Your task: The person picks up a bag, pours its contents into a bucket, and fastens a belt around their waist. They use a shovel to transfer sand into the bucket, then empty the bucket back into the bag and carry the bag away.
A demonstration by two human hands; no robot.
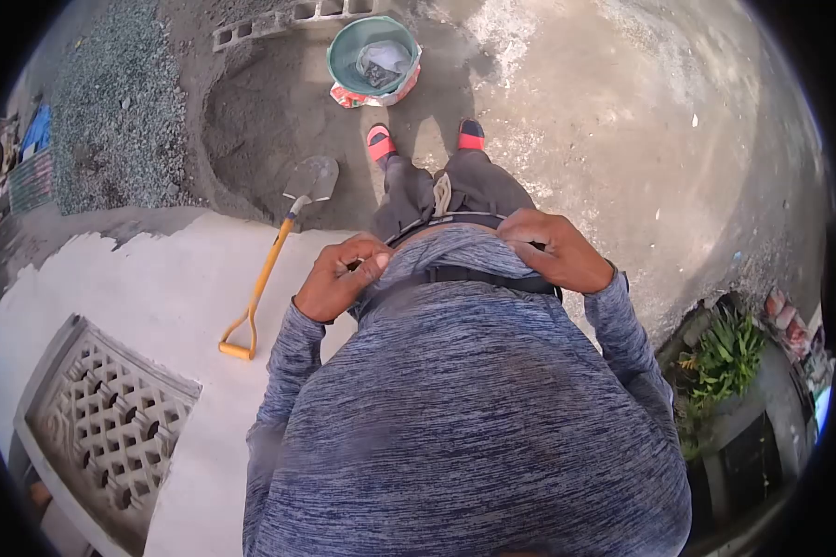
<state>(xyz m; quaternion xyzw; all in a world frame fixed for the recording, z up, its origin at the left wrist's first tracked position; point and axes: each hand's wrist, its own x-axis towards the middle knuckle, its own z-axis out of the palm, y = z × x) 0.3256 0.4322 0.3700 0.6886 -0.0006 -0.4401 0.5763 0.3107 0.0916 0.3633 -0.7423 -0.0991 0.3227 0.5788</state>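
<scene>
Left hand (341,276) and right hand (562,252), each with the grip closed, thumb against fingers, on the rolled hem of one heathered blue-grey shirt (474,371), which is gathered at the waist above dark trousers (413,200). To the left, one shovel (271,255), yellow D-handle over a pale surface (200,274), metal blade at the grey sand (260,121); further left, gravel (121,111), and nearer, one lattice panel (111,418). Far, beyond two red-strapped sandals (379,141), one green bucket (346,65) with whitish contents; near right, green plants (726,357).
</scene>
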